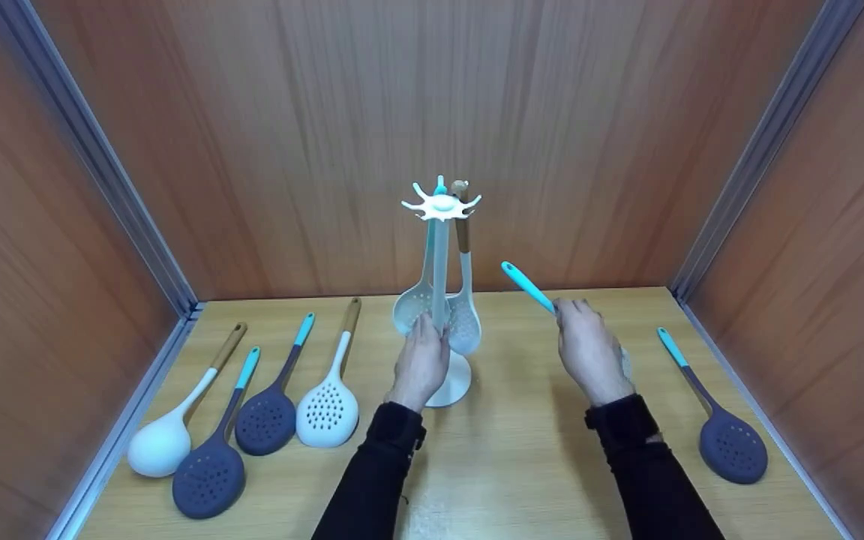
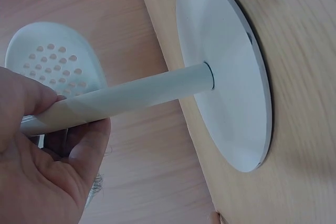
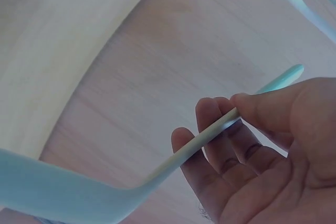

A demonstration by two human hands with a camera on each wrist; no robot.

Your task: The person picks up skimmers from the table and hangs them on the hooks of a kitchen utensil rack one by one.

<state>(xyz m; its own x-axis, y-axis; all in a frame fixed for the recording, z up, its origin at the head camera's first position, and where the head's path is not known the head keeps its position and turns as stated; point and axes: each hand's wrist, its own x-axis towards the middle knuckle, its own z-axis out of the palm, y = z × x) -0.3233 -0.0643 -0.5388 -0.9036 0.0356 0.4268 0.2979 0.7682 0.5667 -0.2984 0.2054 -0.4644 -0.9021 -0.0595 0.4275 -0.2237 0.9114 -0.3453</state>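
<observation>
A white utensil stand (image 1: pixel 442 206) with a hooked top and round base (image 2: pixel 226 77) is upright near the back. My left hand (image 1: pixel 422 360) grips its pole (image 2: pixel 142 95) with thumb and fingers. Two pale perforated utensils hang from the hooks: one with a turquoise handle (image 1: pixel 429 251), the other with a wooden handle (image 1: pixel 463 234). To the right of the stand, my right hand (image 1: pixel 589 349) pinches a kitchen utensil by its turquoise handle (image 1: pixel 526 286), held above the table. Its pale head (image 3: pixel 52 187) shows side-on in the right wrist view, so its exact kind is unclear.
On the left of the table lie a white ladle (image 1: pixel 160 446), two dark skimmers (image 1: pixel 209 478) and a white slotted turner (image 1: pixel 328 412). Another dark skimmer (image 1: pixel 733 448) lies at the far right. Wooden panels (image 1: pixel 312 150) enclose the back and both sides.
</observation>
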